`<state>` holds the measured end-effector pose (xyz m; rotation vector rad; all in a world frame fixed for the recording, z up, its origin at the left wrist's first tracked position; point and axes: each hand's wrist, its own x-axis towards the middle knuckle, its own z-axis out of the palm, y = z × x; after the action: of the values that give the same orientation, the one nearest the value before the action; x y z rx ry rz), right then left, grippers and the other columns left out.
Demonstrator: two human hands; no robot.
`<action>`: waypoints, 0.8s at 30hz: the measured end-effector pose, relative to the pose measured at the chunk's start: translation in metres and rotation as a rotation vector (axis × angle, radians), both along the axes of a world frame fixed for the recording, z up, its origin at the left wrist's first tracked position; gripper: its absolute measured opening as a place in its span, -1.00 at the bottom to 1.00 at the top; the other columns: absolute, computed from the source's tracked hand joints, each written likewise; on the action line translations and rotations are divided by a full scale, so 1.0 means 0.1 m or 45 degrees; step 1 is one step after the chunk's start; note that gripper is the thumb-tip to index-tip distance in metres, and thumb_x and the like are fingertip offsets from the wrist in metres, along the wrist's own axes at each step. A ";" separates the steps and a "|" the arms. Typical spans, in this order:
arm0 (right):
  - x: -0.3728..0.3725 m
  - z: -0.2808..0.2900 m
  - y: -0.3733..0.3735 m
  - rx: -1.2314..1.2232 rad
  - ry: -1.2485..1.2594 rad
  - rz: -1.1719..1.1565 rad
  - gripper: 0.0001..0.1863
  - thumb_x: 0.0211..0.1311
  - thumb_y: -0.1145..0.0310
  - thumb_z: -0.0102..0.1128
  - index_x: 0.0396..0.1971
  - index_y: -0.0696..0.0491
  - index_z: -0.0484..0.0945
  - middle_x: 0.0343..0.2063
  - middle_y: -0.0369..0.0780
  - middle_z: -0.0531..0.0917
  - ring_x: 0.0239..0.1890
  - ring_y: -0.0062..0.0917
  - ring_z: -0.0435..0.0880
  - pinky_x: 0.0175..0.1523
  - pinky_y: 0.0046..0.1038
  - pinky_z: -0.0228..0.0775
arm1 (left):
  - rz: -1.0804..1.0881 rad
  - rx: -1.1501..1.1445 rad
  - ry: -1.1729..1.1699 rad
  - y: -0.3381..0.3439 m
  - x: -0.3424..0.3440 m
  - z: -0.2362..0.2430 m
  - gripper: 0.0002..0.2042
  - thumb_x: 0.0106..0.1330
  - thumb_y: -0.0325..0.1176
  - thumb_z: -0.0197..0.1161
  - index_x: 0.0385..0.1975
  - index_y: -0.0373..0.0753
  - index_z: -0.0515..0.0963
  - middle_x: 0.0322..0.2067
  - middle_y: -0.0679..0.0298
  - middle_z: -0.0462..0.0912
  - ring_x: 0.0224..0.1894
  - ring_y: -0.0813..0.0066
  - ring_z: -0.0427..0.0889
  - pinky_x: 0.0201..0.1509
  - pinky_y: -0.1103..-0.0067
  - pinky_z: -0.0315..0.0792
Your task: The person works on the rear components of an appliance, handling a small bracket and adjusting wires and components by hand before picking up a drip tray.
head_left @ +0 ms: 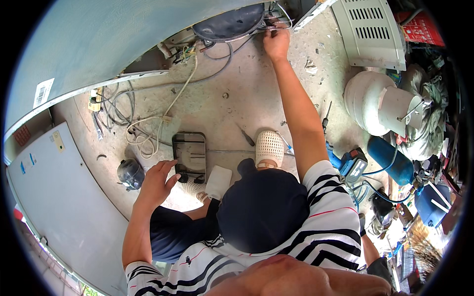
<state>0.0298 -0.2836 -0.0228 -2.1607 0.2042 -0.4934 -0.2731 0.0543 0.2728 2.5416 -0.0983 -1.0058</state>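
Cluttered workshop: power tool (353,166), blue cylinder (387,154), cables (183,91).

Right of the right hand (277,43): slotted pale panel (377,53); beyond it, a red object (422,29), its kind unclear near the rim. Lower right of that hand: rounded white tank (364,101), cordless tool (353,157) and blue cylinder (390,154). Between the hands: dark pointed tool (246,136) on the floor. Left of the left hand (157,181): small black vessel (130,173); farther left, large pale panel (61,197)
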 end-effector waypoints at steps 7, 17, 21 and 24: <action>0.06 -0.01 -0.05 -0.055 -0.017 0.041 -0.71 -0.09 0.38 0.41 -0.27 0.03 0.67 -0.19 -0.14 0.65 -0.04 -0.18 0.55 0.14 -0.22 0.36 | -0.012 -0.016 -0.016 0.00 0.00 -0.01 -0.62 0.26 -0.32 0.29 0.05 -0.30 0.49 -0.08 0.00 0.59 -0.04 -0.03 0.58 0.05 0.31 0.47; 0.04 0.15 -0.04 0.147 0.043 -0.005 -0.76 -0.17 0.34 0.48 -0.41 0.01 0.69 -0.27 -0.19 0.67 -0.10 -0.21 0.59 0.06 -0.23 0.40 | -0.011 -0.006 0.005 0.00 0.00 -0.01 -0.61 0.27 -0.30 0.27 0.06 -0.30 0.48 -0.06 0.00 0.58 -0.03 -0.04 0.57 0.06 0.30 0.45; 0.10 0.07 -0.06 0.023 0.010 0.038 -0.76 -0.12 0.37 0.43 -0.36 0.03 0.69 -0.30 -0.18 0.71 -0.17 -0.25 0.66 -0.03 -0.33 0.47 | -0.005 -0.007 0.018 -0.01 0.01 -0.02 -0.61 0.27 -0.30 0.27 0.07 -0.30 0.48 -0.06 0.00 0.58 -0.03 -0.03 0.57 0.06 0.30 0.45; 0.13 0.09 -0.07 0.039 0.017 0.084 -0.78 -0.10 0.40 0.39 -0.34 0.03 0.70 -0.31 -0.18 0.73 -0.20 -0.29 0.69 -0.07 -0.37 0.50 | 0.005 -0.006 0.018 0.00 0.00 -0.02 -0.61 0.27 -0.31 0.28 0.07 -0.30 0.48 -0.06 0.00 0.58 -0.03 -0.03 0.57 0.06 0.30 0.45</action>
<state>0.0431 -0.2906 -0.0134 -2.1341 0.1467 -0.4353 -0.2729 0.0539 0.2707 2.5292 -0.0919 -1.0204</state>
